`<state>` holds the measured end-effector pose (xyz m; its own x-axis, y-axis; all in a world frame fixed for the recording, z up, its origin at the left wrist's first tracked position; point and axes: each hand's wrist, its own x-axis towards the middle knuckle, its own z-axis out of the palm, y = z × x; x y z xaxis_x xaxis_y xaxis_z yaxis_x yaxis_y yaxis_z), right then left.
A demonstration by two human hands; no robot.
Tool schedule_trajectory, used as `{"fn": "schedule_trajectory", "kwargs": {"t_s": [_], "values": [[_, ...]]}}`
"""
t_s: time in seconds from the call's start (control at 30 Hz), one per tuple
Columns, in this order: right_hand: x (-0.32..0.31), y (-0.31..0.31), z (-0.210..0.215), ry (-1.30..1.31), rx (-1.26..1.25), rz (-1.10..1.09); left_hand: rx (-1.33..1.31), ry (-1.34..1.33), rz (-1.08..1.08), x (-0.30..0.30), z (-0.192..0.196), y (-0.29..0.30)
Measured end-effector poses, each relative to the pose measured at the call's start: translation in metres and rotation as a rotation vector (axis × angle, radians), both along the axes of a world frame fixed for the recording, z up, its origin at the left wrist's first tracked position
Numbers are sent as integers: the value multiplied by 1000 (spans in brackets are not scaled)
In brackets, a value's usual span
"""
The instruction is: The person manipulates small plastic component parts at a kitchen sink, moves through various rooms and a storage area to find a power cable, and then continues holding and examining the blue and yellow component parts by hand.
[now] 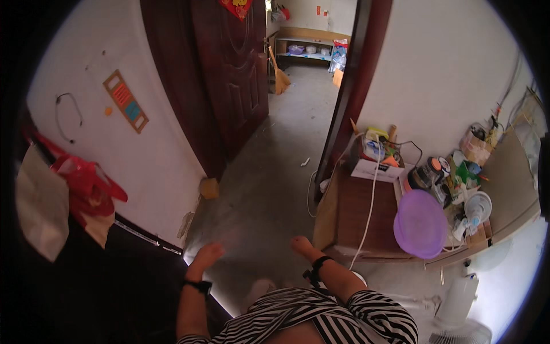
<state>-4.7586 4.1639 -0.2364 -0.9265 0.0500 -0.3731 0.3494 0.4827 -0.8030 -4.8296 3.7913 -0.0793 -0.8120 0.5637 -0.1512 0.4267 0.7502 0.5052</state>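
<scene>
Your left hand [210,254] hangs out in front of you, blurred, with nothing visible in it; you can't tell from this view whether its fingers are spread or pressed together. Your right hand [302,245] is held a little across from it, its fingers seemingly curled, though whether they pinch anything small is also impossible to tell. Of the things about you, the nearest to your right hand is the brown tabletop [358,206], just to its right, with a white cable [373,195] running down over it. Farther right of that hand, a purple basin [420,223] sits by the clutter, and a white box [375,169] of odds and ends stands ahead of it. A yellowish block [209,188] lies ahead of your left hand, at the foot of the wall. Beyond both hands, the dark red door [238,86] stands open. The step in hand looks like moving about between handlings; from here, going forward would call for keeping your right arm clear of the table edge and cable.
</scene>
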Motion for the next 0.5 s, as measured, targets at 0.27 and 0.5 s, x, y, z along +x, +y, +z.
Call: {"fn": "schedule_trajectory", "kwargs": {"t_s": [0.27,0.5], "values": [[-327,124,18,-172,-461,-375,337,-748,935,-228,-135,-111],[-594,266,-17,-312,-430,-647,-173,-111,195,-649,-119,97]]}}
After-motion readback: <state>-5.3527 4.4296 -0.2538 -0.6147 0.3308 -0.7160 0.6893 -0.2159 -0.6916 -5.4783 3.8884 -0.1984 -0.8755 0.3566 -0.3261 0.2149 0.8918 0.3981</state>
